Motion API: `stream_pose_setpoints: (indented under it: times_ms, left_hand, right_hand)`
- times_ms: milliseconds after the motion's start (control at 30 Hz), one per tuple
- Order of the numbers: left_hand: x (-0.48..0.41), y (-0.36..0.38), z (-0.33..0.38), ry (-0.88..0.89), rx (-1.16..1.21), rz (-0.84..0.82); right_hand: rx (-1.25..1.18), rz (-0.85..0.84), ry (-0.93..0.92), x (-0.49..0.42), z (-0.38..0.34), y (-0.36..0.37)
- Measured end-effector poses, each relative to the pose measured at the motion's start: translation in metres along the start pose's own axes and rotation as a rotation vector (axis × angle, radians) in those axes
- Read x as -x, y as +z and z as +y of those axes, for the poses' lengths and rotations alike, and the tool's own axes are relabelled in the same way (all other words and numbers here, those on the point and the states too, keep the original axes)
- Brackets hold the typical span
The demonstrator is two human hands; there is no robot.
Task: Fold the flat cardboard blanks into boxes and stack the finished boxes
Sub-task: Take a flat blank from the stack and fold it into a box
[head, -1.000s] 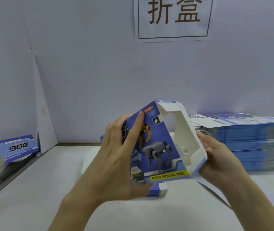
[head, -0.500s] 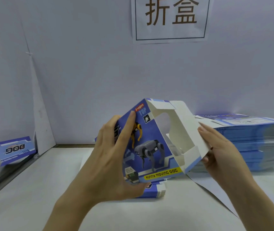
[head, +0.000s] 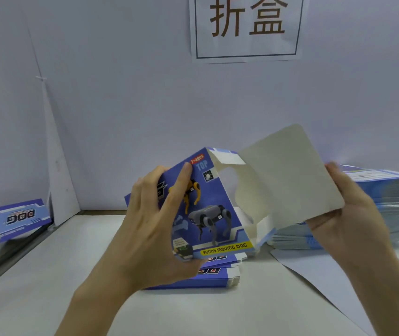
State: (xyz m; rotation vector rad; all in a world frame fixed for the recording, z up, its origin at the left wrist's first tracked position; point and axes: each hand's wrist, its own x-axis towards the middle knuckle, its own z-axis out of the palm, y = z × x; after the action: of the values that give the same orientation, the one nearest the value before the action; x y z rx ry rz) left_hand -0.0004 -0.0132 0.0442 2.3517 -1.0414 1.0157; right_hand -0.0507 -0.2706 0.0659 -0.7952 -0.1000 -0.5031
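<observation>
One box point(head: 208, 214) is up in the middle of the frame, half-formed, held clear above the table point(head: 48, 287). Its blue printed panel faces left and toward the camera: "TOP" is at the upper end and the yellow "FUNNY MOVING DOG" strip at the lower end, so the long axis runs roughly upright, with the top leaning right. The open side points right, showing the white inside and a cut-out window. One big white flap point(head: 288, 175) swings out from it toward the upper right.

There are two piles of flat blanks. A low one point(head: 218, 277) lies on the table directly under the box, and a tall one point(head: 392, 202) sits at the right edge; the sheets are too many and too thin to count. One more blue "DOG" piece point(head: 19, 218) leans at the far left.

Two hands are on the box. The left hand point(head: 150, 226) spreads its fingers across the printed panel, with the thumb hooked under the lower edge, gripping it. The right hand point(head: 348, 214) holds the flap's outer edge, fingers behind the card and palm beneath its corner.

A white sheet point(head: 327, 275) lies at lower right, and a sign point(head: 247, 25) hangs on the wall at top centre.
</observation>
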Motion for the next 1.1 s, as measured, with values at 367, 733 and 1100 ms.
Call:
stream_pose_setpoints:
  times_ms: [367, 733, 1100]
  left_hand:
    - [0.004, 0.009, -0.001, 0.027, -0.04, -0.019]
    - [0.004, 0.02, 0.009, 0.006, -0.055, -0.068]
    - [0.001, 0.014, 0.007, -0.006, -0.059, 0.005]
  right_hand:
    - [0.442, -0.176, -0.028, 0.004, 0.002, -0.001]
    - [0.454, -0.061, -0.094, 0.011, 0.007, 0.003]
    - [0.534, -0.098, -0.169, 0.019, 0.028, 0.013]
